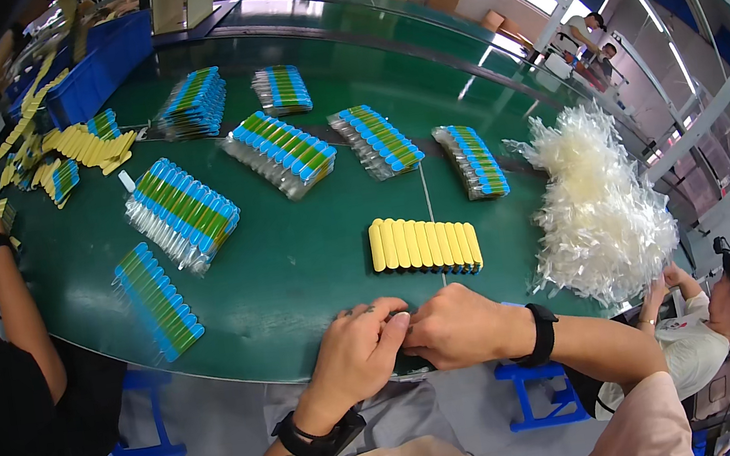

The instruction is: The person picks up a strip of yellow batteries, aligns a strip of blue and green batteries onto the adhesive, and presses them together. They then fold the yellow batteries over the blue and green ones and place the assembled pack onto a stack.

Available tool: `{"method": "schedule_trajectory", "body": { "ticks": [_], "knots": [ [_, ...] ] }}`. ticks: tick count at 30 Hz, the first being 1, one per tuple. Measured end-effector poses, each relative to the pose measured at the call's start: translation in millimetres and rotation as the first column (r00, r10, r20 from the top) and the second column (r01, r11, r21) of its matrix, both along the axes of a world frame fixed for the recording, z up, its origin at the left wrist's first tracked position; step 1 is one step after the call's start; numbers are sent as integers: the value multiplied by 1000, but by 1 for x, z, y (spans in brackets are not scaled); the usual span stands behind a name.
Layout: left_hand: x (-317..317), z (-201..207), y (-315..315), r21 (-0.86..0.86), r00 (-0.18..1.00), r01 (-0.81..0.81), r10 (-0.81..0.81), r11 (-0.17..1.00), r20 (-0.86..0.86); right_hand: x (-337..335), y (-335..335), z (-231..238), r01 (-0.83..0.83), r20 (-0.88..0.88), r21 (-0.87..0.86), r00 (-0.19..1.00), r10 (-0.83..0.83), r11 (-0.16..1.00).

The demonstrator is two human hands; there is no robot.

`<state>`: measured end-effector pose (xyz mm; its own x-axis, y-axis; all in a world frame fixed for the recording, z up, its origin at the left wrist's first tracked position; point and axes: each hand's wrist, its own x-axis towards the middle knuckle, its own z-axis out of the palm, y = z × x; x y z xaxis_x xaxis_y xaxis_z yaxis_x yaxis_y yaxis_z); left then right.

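My left hand [358,351] and my right hand [461,324] meet at the near edge of the green table [297,274]. The fingers of both are curled inward and pressed close together. Whatever lies between them is hidden, apart from a small dark patch. Just beyond my hands lies a neat row of yellow, round-ended flat strips [425,243], like nail files, with dark undersides. A fanned stack of blue-and-green strips in clear sleeves [160,301] lies to the left of my left hand.
More sleeved stacks [281,151] lie across the table's middle. A heap of clear plastic sleeves [597,207] is at right, with a person [709,321] beside it. Another person's arm [13,284] reaches in at left, near loose yellow strips [87,146] and a blue bin [100,69].
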<state>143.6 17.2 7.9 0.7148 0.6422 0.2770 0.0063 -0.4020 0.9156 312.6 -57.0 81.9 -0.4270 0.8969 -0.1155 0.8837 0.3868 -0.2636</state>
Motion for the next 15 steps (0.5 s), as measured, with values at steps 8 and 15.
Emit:
{"method": "schedule_trajectory", "body": {
  "ticks": [8, 15],
  "knots": [
    [1, -5, -3, 30, 1000, 8, -8, 1000, 0, 9, 6, 7, 147, -19, -107, 988, -150, 983],
    [-1, -1, -1, 18, 1000, 15, -15, 1000, -11, 9, 8, 7, 136, -30, -244, 989, -148, 960]
  ]
}}
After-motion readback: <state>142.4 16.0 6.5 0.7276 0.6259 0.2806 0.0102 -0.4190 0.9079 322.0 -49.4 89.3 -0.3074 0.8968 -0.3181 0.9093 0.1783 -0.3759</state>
